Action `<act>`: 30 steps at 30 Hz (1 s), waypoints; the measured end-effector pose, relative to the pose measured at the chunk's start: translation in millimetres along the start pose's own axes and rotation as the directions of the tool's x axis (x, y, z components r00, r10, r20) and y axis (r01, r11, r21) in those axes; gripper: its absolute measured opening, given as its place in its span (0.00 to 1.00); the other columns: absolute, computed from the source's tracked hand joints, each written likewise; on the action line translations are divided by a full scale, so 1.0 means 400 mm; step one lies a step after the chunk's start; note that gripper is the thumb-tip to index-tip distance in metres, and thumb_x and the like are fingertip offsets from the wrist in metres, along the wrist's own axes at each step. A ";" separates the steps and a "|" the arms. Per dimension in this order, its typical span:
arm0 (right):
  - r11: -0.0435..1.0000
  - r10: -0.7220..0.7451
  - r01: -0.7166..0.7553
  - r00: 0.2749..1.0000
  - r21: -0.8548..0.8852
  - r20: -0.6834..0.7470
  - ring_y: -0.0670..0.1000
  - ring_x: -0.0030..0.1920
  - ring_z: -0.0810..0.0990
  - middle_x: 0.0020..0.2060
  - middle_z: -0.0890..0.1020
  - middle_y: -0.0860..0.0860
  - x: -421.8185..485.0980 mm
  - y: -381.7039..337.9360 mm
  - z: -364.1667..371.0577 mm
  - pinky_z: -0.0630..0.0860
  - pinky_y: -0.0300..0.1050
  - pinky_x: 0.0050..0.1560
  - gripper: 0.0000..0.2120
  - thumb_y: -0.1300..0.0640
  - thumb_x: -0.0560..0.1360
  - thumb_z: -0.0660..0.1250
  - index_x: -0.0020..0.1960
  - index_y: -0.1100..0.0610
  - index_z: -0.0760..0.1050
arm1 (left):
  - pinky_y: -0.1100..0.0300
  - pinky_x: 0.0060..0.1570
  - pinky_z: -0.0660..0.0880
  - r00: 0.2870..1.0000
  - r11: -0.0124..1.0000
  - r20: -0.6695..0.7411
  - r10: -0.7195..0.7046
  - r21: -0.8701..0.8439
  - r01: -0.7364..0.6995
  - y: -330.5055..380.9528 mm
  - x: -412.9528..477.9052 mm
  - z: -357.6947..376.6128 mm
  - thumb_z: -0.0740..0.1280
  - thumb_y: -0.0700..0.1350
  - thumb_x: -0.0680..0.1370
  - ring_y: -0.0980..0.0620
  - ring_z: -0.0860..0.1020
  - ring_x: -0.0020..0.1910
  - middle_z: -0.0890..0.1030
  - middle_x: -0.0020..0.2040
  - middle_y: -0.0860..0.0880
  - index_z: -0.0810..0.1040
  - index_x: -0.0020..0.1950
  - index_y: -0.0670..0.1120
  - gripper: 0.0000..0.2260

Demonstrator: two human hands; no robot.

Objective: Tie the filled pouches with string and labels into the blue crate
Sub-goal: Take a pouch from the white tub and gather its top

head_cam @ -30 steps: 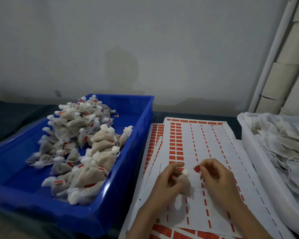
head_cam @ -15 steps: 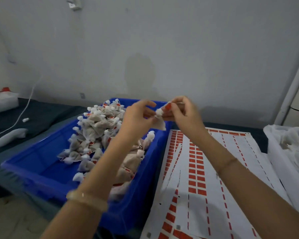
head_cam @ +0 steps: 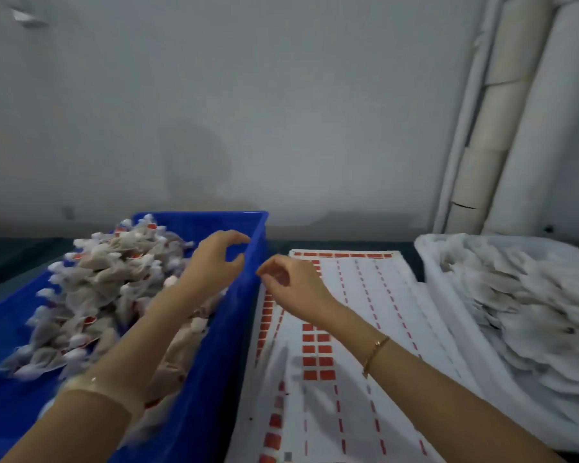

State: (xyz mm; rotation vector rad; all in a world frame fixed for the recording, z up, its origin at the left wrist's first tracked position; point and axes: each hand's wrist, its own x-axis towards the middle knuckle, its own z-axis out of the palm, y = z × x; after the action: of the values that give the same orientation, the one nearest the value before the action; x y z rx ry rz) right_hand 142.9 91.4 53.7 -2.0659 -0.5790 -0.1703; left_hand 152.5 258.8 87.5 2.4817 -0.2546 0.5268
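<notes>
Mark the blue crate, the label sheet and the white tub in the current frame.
blue crate [head_cam: 236, 329]: head view, on its right wall.
label sheet [head_cam: 375, 279]: head view, on a bare white strip near its far end.
white tub [head_cam: 442, 295]: head view, on its left wall.

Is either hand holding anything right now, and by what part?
Nothing is held. The left hand hovers empty over the blue crate, the right hand over the label sheet.

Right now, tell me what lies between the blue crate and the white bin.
Head view: sheets of red labels lie flat between the blue crate and the white bin.
</notes>
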 end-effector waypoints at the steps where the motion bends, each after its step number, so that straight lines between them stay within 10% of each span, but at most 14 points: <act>1: 0.999 0.019 -0.020 0.999 -0.041 -0.025 0.39 0.45 0.77 0.48 0.80 0.43 -0.033 0.016 -0.039 0.72 0.29 0.44 0.06 0.55 0.78 0.63 0.54 0.49 0.76 | 0.61 0.57 0.71 0.998 0.998 0.034 0.053 -0.016 -0.053 0.039 -0.001 0.026 0.67 0.39 0.76 0.53 0.75 0.57 0.78 0.59 0.50 0.78 0.60 0.47 0.13; 8: 0.940 0.155 -0.231 0.945 -0.252 -0.287 0.41 0.38 0.81 0.39 0.83 0.42 -0.257 0.112 -0.409 0.78 0.34 0.41 0.04 0.57 0.75 0.68 0.47 0.51 0.81 | 0.73 0.40 0.69 0.898 0.932 0.256 0.358 -0.151 -0.329 0.367 -0.023 0.313 0.67 0.47 0.77 0.63 0.73 0.44 0.78 0.53 0.58 0.79 0.56 0.55 0.08; 13: 0.782 0.337 -0.490 0.852 -0.385 -0.400 0.46 0.42 0.81 0.42 0.84 0.48 -0.362 0.216 -0.606 0.77 0.40 0.47 0.05 0.60 0.73 0.69 0.47 0.54 0.82 | 0.65 0.48 0.73 0.791 0.851 0.319 0.522 -0.264 -0.455 0.558 -0.016 0.469 0.66 0.42 0.77 0.56 0.77 0.49 0.81 0.54 0.52 0.81 0.55 0.49 0.09; 22: 0.313 0.488 -0.446 0.833 -0.838 -0.261 0.48 0.39 0.78 0.38 0.79 0.45 -0.413 0.365 -0.631 0.70 0.40 0.37 0.11 0.45 0.62 0.74 0.40 0.48 0.76 | 0.49 0.56 0.76 0.612 0.821 0.672 0.417 0.011 -0.571 0.716 -0.019 0.665 0.66 0.38 0.74 0.45 0.78 0.55 0.79 0.56 0.46 0.79 0.56 0.43 0.12; 30: 0.309 0.468 -0.492 0.824 -0.814 -0.321 0.51 0.39 0.79 0.41 0.81 0.50 -0.398 0.419 -0.618 0.69 0.41 0.35 0.03 0.53 0.67 0.70 0.39 0.50 0.76 | 0.52 0.51 0.74 0.614 0.837 0.730 0.301 0.105 -0.536 0.734 0.007 0.714 0.67 0.39 0.75 0.43 0.78 0.55 0.78 0.56 0.43 0.77 0.59 0.41 0.13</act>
State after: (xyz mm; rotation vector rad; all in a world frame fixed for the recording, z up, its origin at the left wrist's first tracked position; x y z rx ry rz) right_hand 107.9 -241.6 3.7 -3.1645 0.3192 -0.1453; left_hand 158.3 -145.5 22.4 2.8401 -1.1776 -0.2653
